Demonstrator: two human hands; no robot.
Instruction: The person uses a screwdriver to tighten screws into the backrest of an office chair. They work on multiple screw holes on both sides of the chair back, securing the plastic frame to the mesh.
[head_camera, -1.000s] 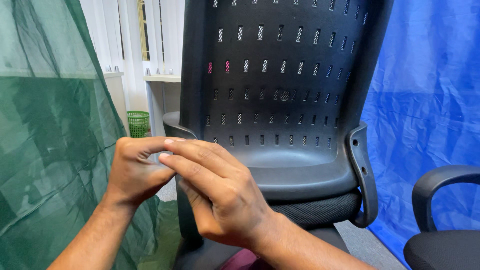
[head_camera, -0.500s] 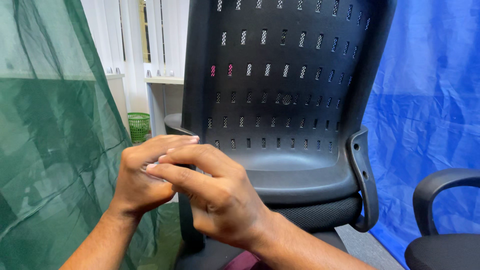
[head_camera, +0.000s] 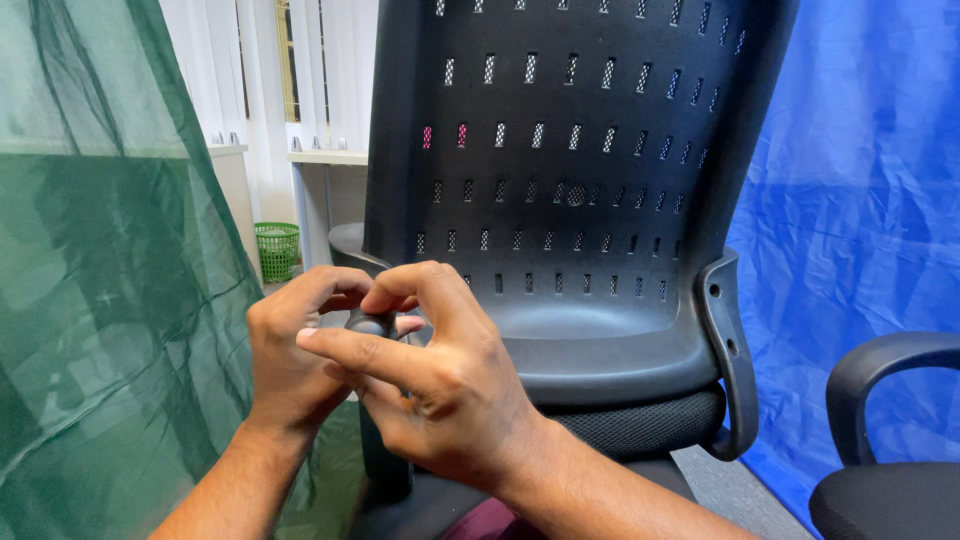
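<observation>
Head view, nearest first: the right hand (head_camera: 440, 385) and the left hand (head_camera: 295, 350) meet in front of the lower left corner of the office chair (head_camera: 570, 200). Both hands are curled, fingers closed around a small dark rounded part (head_camera: 372, 323) that shows between the fingertips; it sits just at the chair's left edge, and whether it is joined to the chair cannot be told. The right index finger lies across in front of the left fingers. Behind the hands, the chair presents its perforated black backrest and a bracket (head_camera: 728, 350) on its right side. Left of the chair hangs a green net (head_camera: 110, 300); right of it a blue sheet (head_camera: 860, 200) and a second chair's armrest (head_camera: 890, 360). Beyond the chair's left edge stands a green basket (head_camera: 277, 248).
</observation>
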